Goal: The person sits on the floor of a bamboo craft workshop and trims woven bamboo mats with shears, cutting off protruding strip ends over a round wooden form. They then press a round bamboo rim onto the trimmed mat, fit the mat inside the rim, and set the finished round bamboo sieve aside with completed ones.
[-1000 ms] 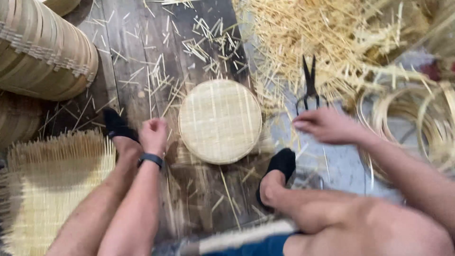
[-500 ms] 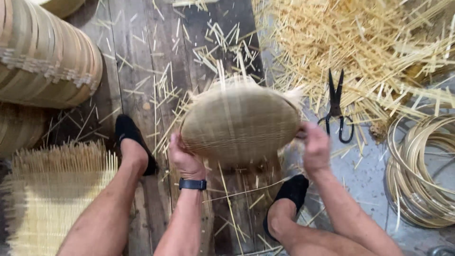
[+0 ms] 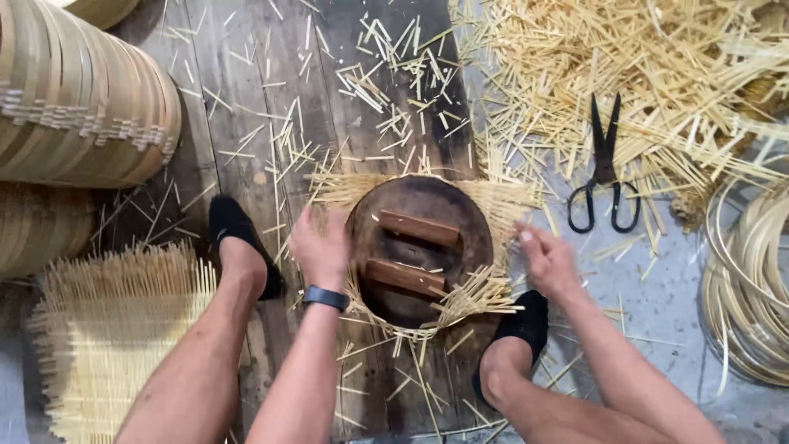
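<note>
My bare legs reach forward from the bottom edge, each foot in a black slipper: the left slipper (image 3: 238,242) sits on dark wooden planks (image 3: 246,99), the right slipper (image 3: 518,333) lies just below my right hand. Between them rests a round, dark wooden mould (image 3: 419,247) with two reddish wooden bars (image 3: 415,251) across its top. A woven bamboo mat (image 3: 493,201) lies trapped under it — loose strip ends fan out around the rim, thickest at the upper right and lower right.

My left hand (image 3: 320,247), with a black band (image 3: 325,298) on the wrist, rests against the mould's left edge, fingers close together and curled over the frayed strips. My right hand (image 3: 546,263) sits just right of the mould, fingers loosely bent and slightly spread, touching the strip ends; I cannot tell whether it pinches any.

At lower left lies another woven mat (image 3: 107,337) with bristling ends. Farther right, black scissors (image 3: 606,168) lie shut on the grey floor, beside coiled bamboo hoops (image 3: 744,279). Beyond them — a large heap of bamboo offcuts (image 3: 625,74). At upper left, a stack of finished bamboo trays (image 3: 78,103) lies on its side.
</note>
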